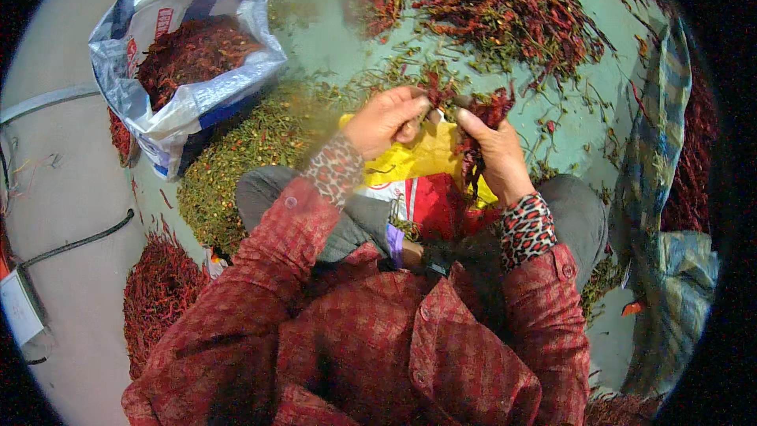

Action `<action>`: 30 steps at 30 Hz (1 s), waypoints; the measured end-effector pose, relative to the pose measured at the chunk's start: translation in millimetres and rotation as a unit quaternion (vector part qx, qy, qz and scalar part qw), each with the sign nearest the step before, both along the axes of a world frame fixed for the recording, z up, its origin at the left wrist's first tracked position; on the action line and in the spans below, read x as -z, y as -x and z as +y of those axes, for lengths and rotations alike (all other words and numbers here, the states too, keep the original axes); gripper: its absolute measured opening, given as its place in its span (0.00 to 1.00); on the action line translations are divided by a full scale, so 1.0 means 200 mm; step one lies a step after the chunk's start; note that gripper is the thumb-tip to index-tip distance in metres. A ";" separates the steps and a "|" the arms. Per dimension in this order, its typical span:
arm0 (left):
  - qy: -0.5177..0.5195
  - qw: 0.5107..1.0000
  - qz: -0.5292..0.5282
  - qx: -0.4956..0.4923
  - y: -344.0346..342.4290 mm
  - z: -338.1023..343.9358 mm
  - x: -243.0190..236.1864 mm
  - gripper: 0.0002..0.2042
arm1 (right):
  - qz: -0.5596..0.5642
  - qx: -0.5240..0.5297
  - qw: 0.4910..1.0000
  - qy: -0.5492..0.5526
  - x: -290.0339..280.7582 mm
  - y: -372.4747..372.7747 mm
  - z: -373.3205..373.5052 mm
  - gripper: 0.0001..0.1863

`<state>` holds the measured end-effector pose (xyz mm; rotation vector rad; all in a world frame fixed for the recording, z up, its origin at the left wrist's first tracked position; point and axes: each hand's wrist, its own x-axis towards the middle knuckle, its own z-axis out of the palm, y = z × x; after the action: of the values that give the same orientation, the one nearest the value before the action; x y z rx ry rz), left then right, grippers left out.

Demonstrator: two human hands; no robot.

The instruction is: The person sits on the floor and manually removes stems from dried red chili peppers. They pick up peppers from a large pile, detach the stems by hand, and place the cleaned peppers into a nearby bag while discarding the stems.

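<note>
My left hand point(390, 120) is closed in a pinch at a small piece of dried red chili point(436, 88) with stems. My right hand point(493, 150) grips a bunch of dark red dried chilies point(495, 106), some dangling below the thumb. Both hands are above a yellow, red and white plastic bag point(430, 201) between my bent legs. A pile of red chilies with green stems point(473, 8) lies beyond my hands, with loose stems scattered nearer.
An open white-and-blue woven sack point(236, 83) holds red chili material at the upper left. Green stem debris point(217, 185) and a red chili heap point(162, 308) lie left of me. A checked sheet point(654, 173) borders more chilies at right. A black cable point(79, 237) runs along the grey floor.
</note>
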<state>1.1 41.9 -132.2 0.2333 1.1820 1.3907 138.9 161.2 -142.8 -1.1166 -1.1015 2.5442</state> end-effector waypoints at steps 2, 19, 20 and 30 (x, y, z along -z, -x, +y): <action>0.026 0.996 0.046 0.067 -0.07 0.02 0.02 0.08 | 0.022 -0.039 0.999 -0.031 -0.01 0.00 -0.01 0.11; 0.047 0.985 0.118 0.113 -0.14 0.00 -0.03 0.11 | 0.042 0.059 0.997 -0.001 -0.02 -0.01 0.00 0.09; 0.048 0.986 0.117 0.108 -0.14 0.01 -0.06 0.10 | 0.037 0.058 0.998 -0.006 -0.03 -0.01 0.00 0.09; 0.055 0.987 0.122 0.087 -0.20 0.03 -0.03 0.08 | 0.046 0.065 0.995 -0.057 -0.03 -0.03 0.04 0.09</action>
<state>41.7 48.6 -126.2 0.4289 1.4012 1.1629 144.9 170.1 -137.6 -0.9977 -1.0976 2.3766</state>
